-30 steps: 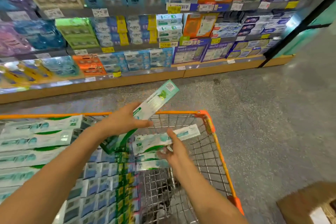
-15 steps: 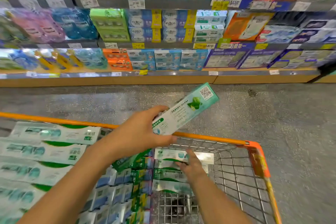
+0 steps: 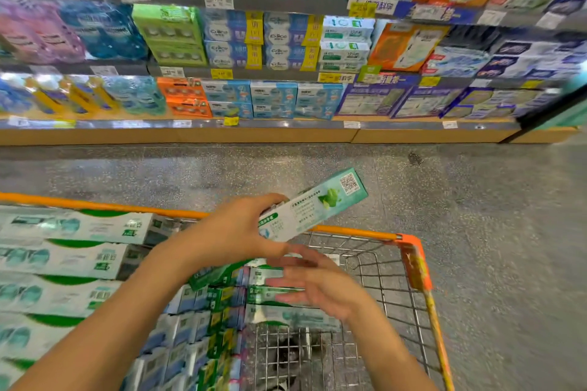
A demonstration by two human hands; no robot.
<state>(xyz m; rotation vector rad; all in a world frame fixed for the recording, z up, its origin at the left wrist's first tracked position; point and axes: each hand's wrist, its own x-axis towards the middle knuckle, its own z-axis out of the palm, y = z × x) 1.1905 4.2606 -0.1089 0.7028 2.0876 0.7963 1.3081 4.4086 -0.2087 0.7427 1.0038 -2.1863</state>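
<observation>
toothpaste box: long axis tilted, far end up-right | left hand grips it | right hand released

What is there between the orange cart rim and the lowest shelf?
Only bare grey floor with one small dark spot; the head view shows nothing standing between cart rim and shelf.

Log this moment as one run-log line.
left hand: grips toothpaste box above cart | right hand: open, blurred, over stacked boxes in cart | shelves: ahead, stocked
</observation>
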